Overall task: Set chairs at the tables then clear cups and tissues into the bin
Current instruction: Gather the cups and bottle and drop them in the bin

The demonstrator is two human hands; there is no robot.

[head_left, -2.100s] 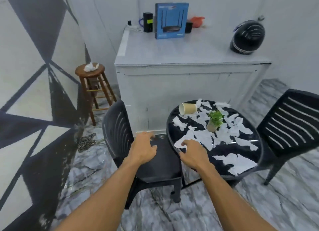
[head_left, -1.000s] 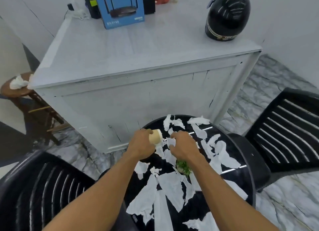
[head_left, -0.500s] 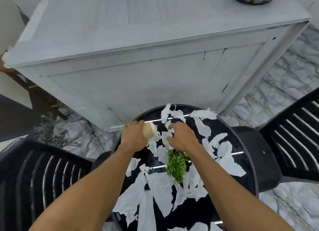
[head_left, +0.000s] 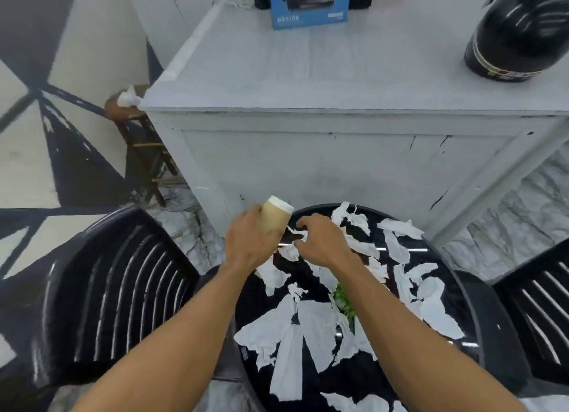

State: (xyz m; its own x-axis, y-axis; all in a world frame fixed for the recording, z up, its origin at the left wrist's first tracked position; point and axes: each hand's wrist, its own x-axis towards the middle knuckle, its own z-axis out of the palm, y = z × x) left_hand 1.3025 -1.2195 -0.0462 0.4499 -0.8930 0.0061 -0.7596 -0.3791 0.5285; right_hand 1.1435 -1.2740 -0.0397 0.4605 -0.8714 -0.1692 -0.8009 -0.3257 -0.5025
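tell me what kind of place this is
Likely a café or shop seating corner: a round black table strewn with torn tissue, black plastic chairs on both sides, and a white counter behind.

Tan cup (head_left: 274,216) held tilted; torn white tissues (head_left: 311,322) strewn over table (head_left: 363,381)

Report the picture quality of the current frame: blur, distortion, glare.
Head view: wide-angle stretch leans the white counter uprights inward. The frame is soft overall, smearing the blue box print. Light streaks glare off the glossy black table, the left chair slats and the helmet. The left hand, right hand and cup are evenly lit.
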